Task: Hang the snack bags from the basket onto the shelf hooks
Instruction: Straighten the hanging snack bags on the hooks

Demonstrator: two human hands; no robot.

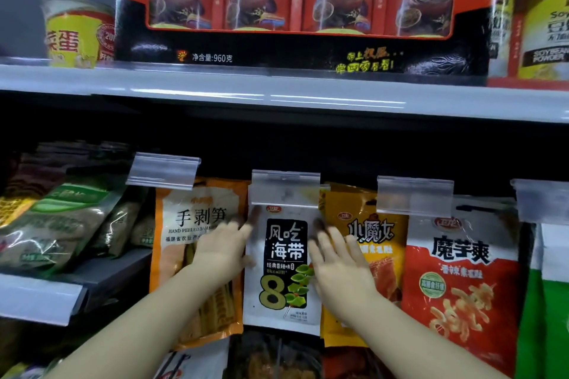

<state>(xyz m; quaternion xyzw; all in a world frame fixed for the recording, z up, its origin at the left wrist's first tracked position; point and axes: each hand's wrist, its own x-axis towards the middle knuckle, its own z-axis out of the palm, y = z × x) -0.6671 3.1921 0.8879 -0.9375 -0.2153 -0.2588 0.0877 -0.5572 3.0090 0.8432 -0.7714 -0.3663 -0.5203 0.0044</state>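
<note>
So the white seaweed bag (pixel 281 268) is on its hook right now, hanging under the clear price tag holder (pixel 285 188) in the middle of the row. Both hands are up at it: the left hand (pixel 226 251) sits against its left edge and the right hand (pixel 337 258) against its right edge, fingers straight and spread, not gripping anything. They're a bit blurred, so I can't say whether they're actually pressing the bag or just hovering beside it. My guess is this one is basically hung and just being squared up.

How many bags are left I can't tell, since the basket isn't in view at all.

Readable stuff: the white bag says 风吃海带 with a big 8 and "8kcal". The orange bamboo shoot bag (pixel 197 255) to the left reads 手剥笋 / "HAND PEELED BAM...". Right of the middle is a yellow bag (pixel 378 243), lettering too stylised for me to read, then a red and white bag (pixel 462 280) reading 魔芋爽. Up on the top shelf, the big black and red box (pixel 301 49) says 净含量:960克.
</note>
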